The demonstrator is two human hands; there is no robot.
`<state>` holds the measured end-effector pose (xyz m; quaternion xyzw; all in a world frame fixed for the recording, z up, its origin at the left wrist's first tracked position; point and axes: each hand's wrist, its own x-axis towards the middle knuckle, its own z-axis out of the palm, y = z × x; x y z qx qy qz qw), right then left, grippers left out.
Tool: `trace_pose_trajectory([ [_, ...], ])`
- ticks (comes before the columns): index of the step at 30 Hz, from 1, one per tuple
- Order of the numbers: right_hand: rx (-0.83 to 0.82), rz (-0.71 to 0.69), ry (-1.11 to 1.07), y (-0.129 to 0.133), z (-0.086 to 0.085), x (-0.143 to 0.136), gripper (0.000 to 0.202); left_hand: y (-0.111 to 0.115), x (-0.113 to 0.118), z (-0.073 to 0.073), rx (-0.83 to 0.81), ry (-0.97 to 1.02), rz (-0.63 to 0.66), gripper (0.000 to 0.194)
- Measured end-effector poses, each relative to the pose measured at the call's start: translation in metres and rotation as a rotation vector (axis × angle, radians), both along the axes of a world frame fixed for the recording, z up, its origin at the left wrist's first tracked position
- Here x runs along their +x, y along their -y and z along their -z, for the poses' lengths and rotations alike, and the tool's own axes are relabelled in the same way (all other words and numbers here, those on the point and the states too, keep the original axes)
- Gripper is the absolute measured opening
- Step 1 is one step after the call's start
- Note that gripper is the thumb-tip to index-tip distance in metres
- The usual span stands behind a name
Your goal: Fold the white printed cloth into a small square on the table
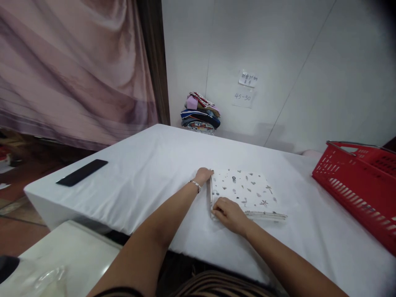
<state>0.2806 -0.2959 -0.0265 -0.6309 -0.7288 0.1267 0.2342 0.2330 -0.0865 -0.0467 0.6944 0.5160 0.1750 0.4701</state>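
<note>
A white cloth (247, 187) printed with small plants and animals lies folded into a layered rectangle on the white-covered table (148, 177). My left hand (203, 175), with a bracelet at the wrist, pinches the cloth's far left corner. At the near left corner, my right hand (227, 212) has its fingers curled and pressed together on the cloth's edge. Several layers show along the near edge, to the right of my right hand.
A red perforated basket (359, 185) stands at the right. A flat black object (83, 172) lies at the table's left end. Folded fabrics (201, 115) are stacked by the wall behind, near two paper signs. A white surface (68, 260) is at lower left.
</note>
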Motion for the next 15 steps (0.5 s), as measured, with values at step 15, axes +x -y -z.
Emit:
trace_pose_trajectory([
  [15,0.213,-0.002,-0.080,0.009,-0.004,0.035,0.016,0.000,0.002,-0.003,0.163,-0.092,-0.054,0.058],
])
